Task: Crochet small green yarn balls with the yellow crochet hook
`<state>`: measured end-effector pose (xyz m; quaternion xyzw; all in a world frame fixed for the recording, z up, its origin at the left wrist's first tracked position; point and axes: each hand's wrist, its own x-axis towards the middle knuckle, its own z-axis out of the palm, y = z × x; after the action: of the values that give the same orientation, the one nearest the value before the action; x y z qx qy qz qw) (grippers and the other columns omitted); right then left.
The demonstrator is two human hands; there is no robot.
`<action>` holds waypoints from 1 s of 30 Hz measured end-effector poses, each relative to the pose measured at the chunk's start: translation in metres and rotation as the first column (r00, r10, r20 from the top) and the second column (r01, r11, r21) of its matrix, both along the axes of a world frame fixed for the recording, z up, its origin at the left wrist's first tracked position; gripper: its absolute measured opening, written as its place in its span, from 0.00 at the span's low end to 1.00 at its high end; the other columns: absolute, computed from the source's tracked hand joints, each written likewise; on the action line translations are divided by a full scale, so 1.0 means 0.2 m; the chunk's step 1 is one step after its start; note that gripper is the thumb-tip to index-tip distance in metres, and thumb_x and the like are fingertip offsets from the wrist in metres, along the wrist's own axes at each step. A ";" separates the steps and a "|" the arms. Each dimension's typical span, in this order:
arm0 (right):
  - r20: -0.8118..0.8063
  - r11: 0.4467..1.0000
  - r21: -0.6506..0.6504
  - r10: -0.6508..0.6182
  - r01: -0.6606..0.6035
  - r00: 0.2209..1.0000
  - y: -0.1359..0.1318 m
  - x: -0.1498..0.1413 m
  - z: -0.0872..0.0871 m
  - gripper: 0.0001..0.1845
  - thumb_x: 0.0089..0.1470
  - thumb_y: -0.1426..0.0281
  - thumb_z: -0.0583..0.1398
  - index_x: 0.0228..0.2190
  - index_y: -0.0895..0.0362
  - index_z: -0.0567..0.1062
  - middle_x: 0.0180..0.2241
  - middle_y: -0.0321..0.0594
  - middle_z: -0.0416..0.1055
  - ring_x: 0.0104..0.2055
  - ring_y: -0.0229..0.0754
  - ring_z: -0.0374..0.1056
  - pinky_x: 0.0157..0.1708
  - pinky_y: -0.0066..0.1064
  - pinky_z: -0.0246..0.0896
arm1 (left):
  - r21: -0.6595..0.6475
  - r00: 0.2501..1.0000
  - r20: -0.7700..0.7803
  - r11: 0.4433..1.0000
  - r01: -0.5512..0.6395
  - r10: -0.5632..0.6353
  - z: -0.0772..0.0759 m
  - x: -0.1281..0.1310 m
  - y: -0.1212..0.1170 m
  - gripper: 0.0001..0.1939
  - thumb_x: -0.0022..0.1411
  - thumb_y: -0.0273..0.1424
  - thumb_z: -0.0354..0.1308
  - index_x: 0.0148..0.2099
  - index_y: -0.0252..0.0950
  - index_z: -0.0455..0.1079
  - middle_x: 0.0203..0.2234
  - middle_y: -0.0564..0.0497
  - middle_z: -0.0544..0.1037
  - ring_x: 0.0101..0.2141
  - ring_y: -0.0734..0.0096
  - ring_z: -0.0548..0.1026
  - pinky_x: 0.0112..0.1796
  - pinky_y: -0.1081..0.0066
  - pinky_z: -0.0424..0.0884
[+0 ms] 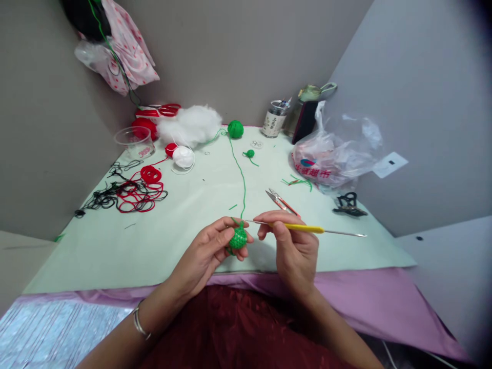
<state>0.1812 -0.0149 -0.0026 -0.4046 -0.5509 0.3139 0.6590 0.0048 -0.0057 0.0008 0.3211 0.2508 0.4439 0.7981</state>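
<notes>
My left hand (215, 241) is closed round a small green crochet piece (238, 238), held near the table's front edge. A green yarn strand (243, 184) runs from the piece up to a green yarn ball (236, 129) at the back. In my right hand (292, 246) is a double-ended crochet hook (303, 227) with a yellow handle, gripped like a pen. The hook's left tip lies close beside the top of the green piece; whether it passes through a loop is too small to tell. Thread snips (282, 201) lie just beyond my right hand.
Tangled black and red yarn (140, 192) covers the left side, near a clear plastic cup (134, 143). White stuffing (192, 125) sits at the back. To the right are a plastic bag (334, 154), a pen holder (275, 120), a phone (305, 122) and a black hair clip (349, 205).
</notes>
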 end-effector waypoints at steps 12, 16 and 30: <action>0.036 0.997 0.043 0.069 -0.070 0.997 -0.02 0.01 0.02 0.11 0.69 0.71 0.60 0.41 0.48 0.84 0.38 0.37 0.81 0.31 0.37 0.74 0.33 0.33 0.73 | 0.009 0.999 -0.035 1.000 -0.016 0.017 0.00 0.00 0.01 0.12 0.67 0.38 0.69 0.45 0.34 0.79 0.33 0.48 0.83 0.31 0.72 0.79 0.35 0.73 0.73; 0.084 0.997 0.066 0.037 -0.043 0.996 -0.02 0.00 0.01 0.11 0.69 0.71 0.61 0.42 0.49 0.84 0.38 0.38 0.81 0.31 0.38 0.74 0.34 0.34 0.74 | 0.020 0.999 -0.039 1.000 -0.022 0.023 0.00 0.00 0.00 0.12 0.66 0.37 0.70 0.44 0.34 0.78 0.33 0.48 0.82 0.31 0.71 0.79 0.35 0.72 0.73; 0.050 0.970 -0.007 0.244 -0.244 0.968 0.01 0.01 -0.01 0.09 0.67 0.63 0.64 0.42 0.46 0.86 0.42 0.42 0.86 0.45 0.47 0.79 0.44 0.42 0.74 | 0.093 0.994 -0.105 0.995 -0.029 0.039 0.00 -0.01 0.00 0.11 0.64 0.37 0.71 0.46 0.38 0.83 0.33 0.51 0.78 0.34 0.70 0.75 0.36 0.71 0.70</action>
<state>0.1825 -0.0124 -0.0044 -0.3420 -0.6129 0.3825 0.6009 0.0038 -0.0051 0.0004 0.3763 0.2780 0.4508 0.7602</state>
